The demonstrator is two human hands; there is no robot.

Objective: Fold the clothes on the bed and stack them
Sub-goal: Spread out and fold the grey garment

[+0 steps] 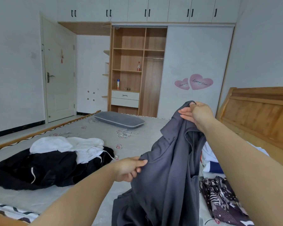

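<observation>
Nearest, lower edge: dark grey garment (167,185) hangs in loose folds, its bottom crumpled on the bed (91,180). Left hand (129,168) pinches the garment's left edge, thumb on top, fingers curled under the cloth. Right hand (196,114) is raised higher and farther out, gripping the garment's top edge in a bunch between thumb and fingers. Garment is stretched between the two hands, mostly lifted off the bed.

Right of the garment, on the bed: patterned dark cloth (222,203) with pale markings, lying flat and rumpled. Behind it, a white-and-blue piece (211,162), partly hidden by the right forearm.

Left, mid-bed: heap of black clothing (36,170) with a white garment (72,146) draped over its far side; a drawstring trails off toward the centre.

Farther back on the bed: grey pillow (119,119) with pale piping, well apart from the heaps. Wooden headboard (258,115) at right.

Far wall: open wooden wardrobe (129,66) with shelves holding a bottle (138,66) and a spray can (118,84); sliding panel with pink heart stickers (194,82); white door (59,70) at left.
</observation>
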